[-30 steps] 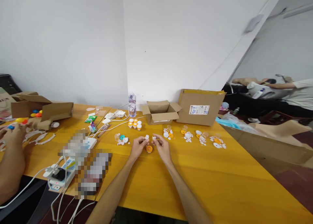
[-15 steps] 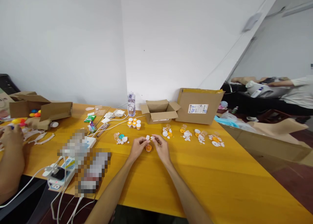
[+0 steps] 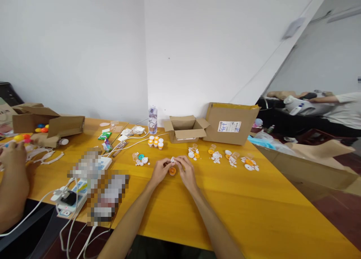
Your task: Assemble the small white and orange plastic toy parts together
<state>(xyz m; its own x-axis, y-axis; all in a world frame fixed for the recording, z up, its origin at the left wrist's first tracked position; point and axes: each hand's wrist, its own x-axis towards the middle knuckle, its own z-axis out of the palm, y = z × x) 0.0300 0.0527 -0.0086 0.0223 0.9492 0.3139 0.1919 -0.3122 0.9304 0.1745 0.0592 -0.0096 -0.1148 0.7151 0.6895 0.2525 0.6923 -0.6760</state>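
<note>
Glossy yellow wooden table [image 3: 225, 198] (smooth), matt cardboard box [image 3: 229, 123].

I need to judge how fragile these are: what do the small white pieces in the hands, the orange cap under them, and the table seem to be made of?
The small white pieces, pinched between the left hand and right hand, look like moulded plastic, though they are too small to be sure. The orange cap seems to be plastic: uniform bright colour. The table looks like varnished wood, with faint grain and sheen.

Small white plastic parts [image 3: 173, 160] pinched together just above an orange cap [image 3: 172, 171].
</note>
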